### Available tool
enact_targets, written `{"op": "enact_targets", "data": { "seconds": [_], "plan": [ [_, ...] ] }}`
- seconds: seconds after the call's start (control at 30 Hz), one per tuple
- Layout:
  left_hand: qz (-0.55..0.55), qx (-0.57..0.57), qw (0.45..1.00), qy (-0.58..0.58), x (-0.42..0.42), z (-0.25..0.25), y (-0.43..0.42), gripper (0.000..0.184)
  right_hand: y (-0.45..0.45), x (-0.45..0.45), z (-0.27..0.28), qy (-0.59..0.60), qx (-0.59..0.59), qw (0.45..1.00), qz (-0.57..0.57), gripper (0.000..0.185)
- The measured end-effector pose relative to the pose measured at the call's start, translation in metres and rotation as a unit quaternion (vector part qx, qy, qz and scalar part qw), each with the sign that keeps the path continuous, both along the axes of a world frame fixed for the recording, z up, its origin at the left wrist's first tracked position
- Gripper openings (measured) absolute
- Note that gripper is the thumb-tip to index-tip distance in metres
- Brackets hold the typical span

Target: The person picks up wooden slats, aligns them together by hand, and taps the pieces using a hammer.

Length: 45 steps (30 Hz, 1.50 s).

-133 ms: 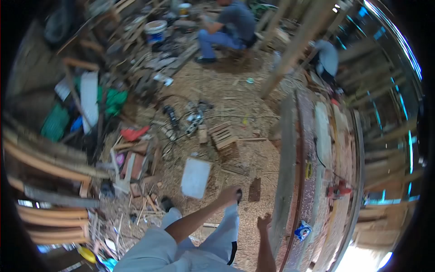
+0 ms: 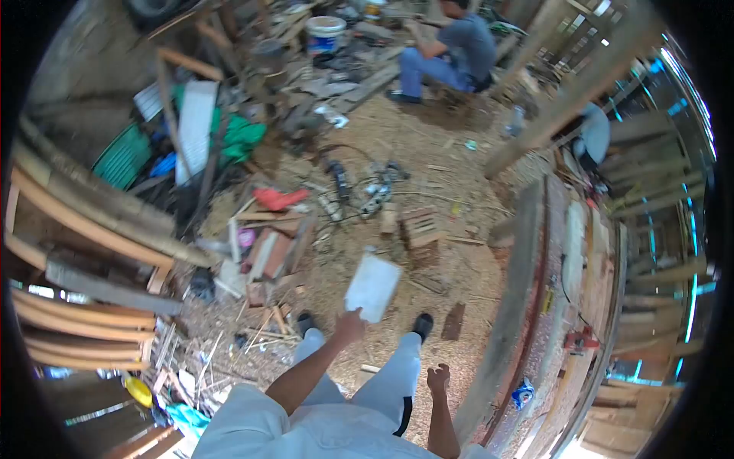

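Swung leftward, the bare left hand (image 2: 351, 327) now overlaps the near edge of the flat white rectangular panel (image 2: 373, 286) at its one o'clock; whether its fingers pinch, I cannot tell. At four o'clock, the bare right hand (image 2: 439, 380) curves its fingers loosely apart.

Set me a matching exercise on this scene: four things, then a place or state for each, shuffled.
Things:
1. White panel
2. Right hand
3. Red item
4. White bucket

Places or states:
A. On the long timbers
B. Left of the person in blue trousers in the view
C. Fingers partly curled
D. Partly behind the left hand in the view

Pairs: 1-D, 2-C, 3-A, 4-B
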State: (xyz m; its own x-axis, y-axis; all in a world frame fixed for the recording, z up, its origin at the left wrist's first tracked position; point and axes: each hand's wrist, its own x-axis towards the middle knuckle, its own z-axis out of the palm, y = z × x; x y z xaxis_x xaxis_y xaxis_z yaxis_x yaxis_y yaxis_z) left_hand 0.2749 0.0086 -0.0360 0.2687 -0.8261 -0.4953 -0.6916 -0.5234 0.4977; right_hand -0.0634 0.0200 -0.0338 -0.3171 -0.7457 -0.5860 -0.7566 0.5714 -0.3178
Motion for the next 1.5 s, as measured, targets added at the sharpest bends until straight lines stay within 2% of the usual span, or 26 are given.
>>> {"op": "enact_targets", "data": {
  "seconds": [0.03, 0.1, 0.17, 0.2, 0.23, 0.27, 0.3, 0.33, 0.4, 0.47, 0.5, 0.53, 0.6, 0.77, 0.83, 0.9, 0.97, 1.0, 1.07, 1.13, 1.17, 1.23, 1.3, 1.33, 1.4, 1.5],
  "plan": [
    [0.016, 0.072, 0.997, -0.005, 0.032, 0.01, 0.025, 0.049, 0.01, 0.023, 0.007, 0.006, 0.009, 1.0, 0.022, 0.055],
    [0.046, 0.035, 0.997, -0.052, 0.101, 0.005, 0.044, 0.049, -0.033, 0.107, -0.002, -0.013, 0.0, 0.987, 0.158, 0.051],
    [0.062, 0.026, 0.994, -0.086, 0.134, 0.011, 0.075, 0.049, -0.05, 0.171, -0.032, -0.023, -0.142, 0.93, 0.337, 0.045],
    [0.118, -0.043, 0.99, -0.068, 0.15, 0.016, 0.079, 0.047, -0.067, 0.205, -0.046, -0.107, -0.158, 0.928, 0.321, 0.04],
    [0.171, -0.112, 0.978, -0.048, 0.162, 0.017, 0.081, 0.044, -0.081, 0.246, -0.038, -0.15, -0.225, 0.884, 0.382, 0.033],
    [0.181, -0.112, 0.976, -0.044, 0.171, 0.015, 0.083, 0.044, -0.095, 0.291, -0.01, -0.193, -0.248, 0.859, 0.404, 0.029],
    [0.188, -0.14, 0.97, -0.065, 0.187, 0.014, 0.076, 0.041, -0.115, 0.335, -0.004, -0.292, -0.11, 0.879, 0.36, 0.031],
    [0.198, -0.163, 0.963, -0.085, 0.2, 0.013, 0.072, 0.038, -0.125, 0.376, 0.013, -0.303, -0.079, 0.872, 0.377, 0.029],
    [0.22, -0.153, 0.959, -0.092, 0.222, 0.015, 0.069, 0.034, -0.14, 0.443, 0.027, -0.324, -0.216, 0.775, 0.498, 0.025],
    [0.23, -0.133, 0.959, -0.096, 0.238, 0.019, 0.075, 0.031, -0.151, 0.497, 0.035, -0.342, -0.17, 0.765, 0.518, 0.025],
    [0.278, -0.134, 0.95, -0.056, 0.246, 0.024, 0.078, 0.027, -0.152, 0.514, 0.041, -0.353, -0.135, 0.759, 0.53, 0.024],
    [0.325, -0.139, 0.935, -0.017, 0.253, 0.029, 0.077, 0.024, -0.152, 0.525, 0.047, -0.353, -0.129, 0.756, 0.535, 0.024],
    [0.355, -0.149, 0.923, -0.013, 0.264, 0.026, 0.082, 0.022, -0.153, 0.549, 0.057, -0.382, -0.021, 0.796, 0.47, 0.024],
    [0.48, -0.208, 0.852, 0.013, 0.306, -0.028, 0.079, 0.014, -0.174, 0.602, -0.042, -0.395, 0.03, 0.752, 0.526, 0.022],
    [0.576, -0.212, 0.789, 0.036, 0.321, -0.049, 0.07, 0.012, -0.175, 0.632, -0.078, -0.379, -0.045, 0.72, 0.58, 0.019],
    [0.576, -0.238, 0.782, -0.007, 0.336, -0.069, 0.048, 0.011, -0.181, 0.655, -0.1, -0.374, -0.043, 0.707, 0.599, 0.021],
    [0.568, -0.28, 0.773, -0.034, 0.339, -0.108, 0.04, 0.008, -0.184, 0.672, -0.109, -0.369, -0.105, 0.642, 0.664, 0.027],
    [0.591, -0.268, 0.76, -0.025, 0.346, -0.112, 0.032, 0.005, -0.185, 0.682, -0.127, -0.362, -0.09, 0.639, 0.672, 0.027],
    [0.606, -0.257, 0.752, -0.028, 0.357, -0.141, 0.028, 0.006, -0.188, 0.694, -0.164, -0.355, -0.165, 0.597, 0.7, 0.031],
    [0.625, -0.251, 0.738, -0.04, 0.365, -0.165, 0.026, 0.008, -0.185, 0.715, -0.168, -0.298, -0.186, 0.571, 0.742, 0.033],
    [0.623, -0.253, 0.737, -0.063, 0.369, -0.174, 0.027, 0.011, -0.182, 0.723, -0.167, -0.248, -0.219, 0.548, 0.768, 0.035],
    [0.627, -0.249, 0.733, -0.083, 0.367, -0.183, 0.024, 0.014, -0.179, 0.726, -0.174, -0.215, -0.19, 0.537, 0.794, 0.039],
    [0.542, -0.235, 0.784, -0.192, 0.366, -0.183, 0.01, 0.027, -0.181, 0.729, -0.177, -0.187, -0.226, 0.498, 0.816, 0.039],
    [0.549, -0.236, 0.779, -0.192, 0.365, -0.186, 0.01, 0.027, -0.184, 0.728, -0.187, -0.229, -0.206, 0.514, 0.801, 0.039],
    [0.496, -0.224, 0.818, -0.185, 0.365, -0.191, 0.013, 0.037, -0.184, 0.73, -0.192, -0.235, -0.208, 0.508, 0.802, 0.039],
    [0.506, -0.214, 0.813, -0.192, 0.364, -0.197, 0.009, 0.04, -0.18, 0.732, -0.187, -0.25, -0.211, 0.512, 0.794, 0.037]
  ]
}}
